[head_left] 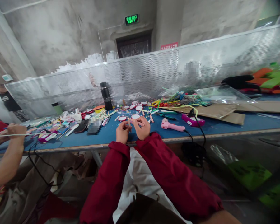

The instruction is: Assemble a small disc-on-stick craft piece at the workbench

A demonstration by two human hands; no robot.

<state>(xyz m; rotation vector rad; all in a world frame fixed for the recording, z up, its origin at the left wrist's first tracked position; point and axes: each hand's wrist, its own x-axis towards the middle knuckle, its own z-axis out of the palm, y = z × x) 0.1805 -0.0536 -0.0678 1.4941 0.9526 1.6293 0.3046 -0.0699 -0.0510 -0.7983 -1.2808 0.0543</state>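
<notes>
Thin pale stick [130,122], small and blurred, sits pinched between the curled fingers of left hand [122,132] and right hand [142,127], just above the near edge of the blue-topped worktable [224,124]. Pink glue gun [171,125] lies right; perforated metal screen [154,71] and concrete walls behind.

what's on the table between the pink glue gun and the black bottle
In the head view, between the pink glue gun and the black bottle lie several small round red-rimmed discs and scattered short sticks on the blue table.
</notes>
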